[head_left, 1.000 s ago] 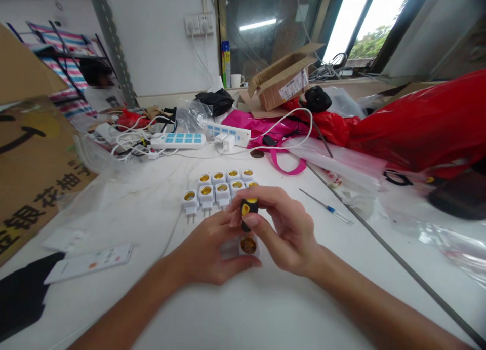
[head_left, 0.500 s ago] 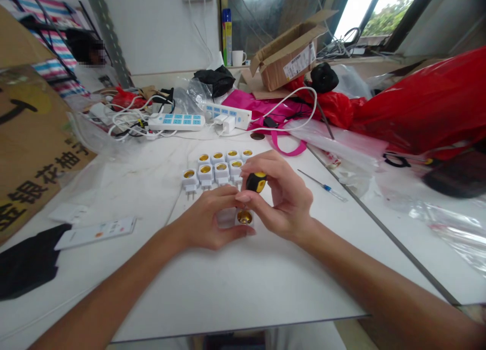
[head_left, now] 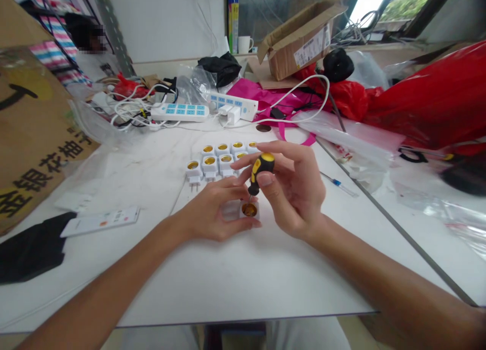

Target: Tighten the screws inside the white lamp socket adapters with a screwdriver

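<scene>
My left hand (head_left: 212, 210) grips a white lamp socket adapter (head_left: 255, 217) between thumb and fingers, its brass-coloured opening facing up. In my right hand (head_left: 299, 193) is a short screwdriver (head_left: 261, 170) with a yellow and black handle, held by thumb and fingertips. The screwdriver stands slightly tilted, its tip pointing down at the socket opening; whether it touches a screw inside I cannot tell. Just beyond my hands, several more white socket adapters (head_left: 210, 168) with plug pins stand in two rows, partly hidden by my fingers.
A blue-tipped thin screwdriver (head_left: 336, 182) lies to the right. At the left are a white card-like box (head_left: 100, 222) and a black cloth-like piece (head_left: 34, 248). Power strips (head_left: 180, 112) with tangled cables lie behind. A large carton (head_left: 34, 137) stands at the left edge.
The screwdriver handle has tilted and shows more of its length, with my right fingers spread wider around it. The camera view has shifted a little. My left hand still holds the lamp socket adapter.
</scene>
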Tool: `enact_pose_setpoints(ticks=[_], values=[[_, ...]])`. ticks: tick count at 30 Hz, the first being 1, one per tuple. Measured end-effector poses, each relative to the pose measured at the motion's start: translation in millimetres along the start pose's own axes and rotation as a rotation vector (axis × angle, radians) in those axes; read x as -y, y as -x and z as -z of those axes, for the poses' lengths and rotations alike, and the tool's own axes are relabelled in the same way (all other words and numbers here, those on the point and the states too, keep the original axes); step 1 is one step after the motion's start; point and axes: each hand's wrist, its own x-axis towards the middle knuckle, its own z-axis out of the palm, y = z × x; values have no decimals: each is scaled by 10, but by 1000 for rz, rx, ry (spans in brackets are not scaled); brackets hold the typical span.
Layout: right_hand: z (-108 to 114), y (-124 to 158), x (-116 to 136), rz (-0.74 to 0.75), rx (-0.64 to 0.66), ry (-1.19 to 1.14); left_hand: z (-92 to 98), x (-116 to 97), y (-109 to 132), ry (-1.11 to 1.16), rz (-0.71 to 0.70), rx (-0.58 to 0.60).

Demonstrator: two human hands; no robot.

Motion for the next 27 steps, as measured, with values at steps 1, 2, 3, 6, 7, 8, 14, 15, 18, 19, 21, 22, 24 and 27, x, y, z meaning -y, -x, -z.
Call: enact_pose_setpoints(ticks=[1,2,3,6,7,8,14,15,18,19,21,22,24,27], values=[[-6,4,-1,3,4,-26,4,-6,-2,-1,6,2],[-10,7,-5,2,5,-40,6,-9,-3,-2,5,4],[-14,7,-13,0,3,-41,7,-8,-2,0,1,9],[-17,-8,-57,81,-14,34,0,10,10,6,-36,-9],[-17,-18,-74,127,-31,85,-4,18,16,7,-50,-22],[-17,-28,-89,170,-53,143,-8,25,21,4,-60,-32],[-39,-65,-73,168,-207,296,-10,20,12,2,-72,-25],[-42,-64,-58,151,-209,284,-8,17,7,4,-70,-19],[-47,-53,-9,111,-164,240,-6,15,4,-3,-59,-9],[-47,-47,6,98,-144,223,-7,16,5,-6,-59,-11],[-48,-31,32,63,-108,181,-8,17,10,-12,-58,-12],[-47,-21,41,43,-92,162,-8,18,11,-14,-58,-11],[-44,-3,44,12,-69,126,-9,17,14,-21,-51,-11],[-30,7,-6,60,-52,102,-8,22,16,-29,-55,-11]])
